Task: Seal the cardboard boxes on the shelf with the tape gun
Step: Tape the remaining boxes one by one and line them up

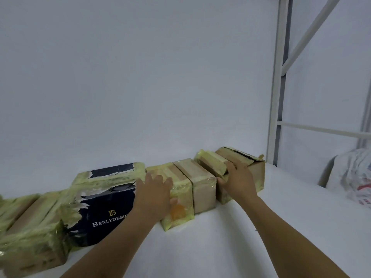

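Left hand [154,189] and right hand [239,177] rest on boxes [200,177] (row lengthwise along wall [140,77]).

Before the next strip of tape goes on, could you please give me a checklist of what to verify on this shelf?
1. Tape gun at hand: not ok; none in view, and neither hand holds one.
2. Left hand steadies the small yellow-taped cardboard box: ok, it rests on top.
3. Right hand on the rightmost brown cardboard box: ok, it lies against it.
4. That box's top closed: not ok, a dark gap shows along the top.
5. Dark navy printed box sealed: cannot tell; its tape looks torn.
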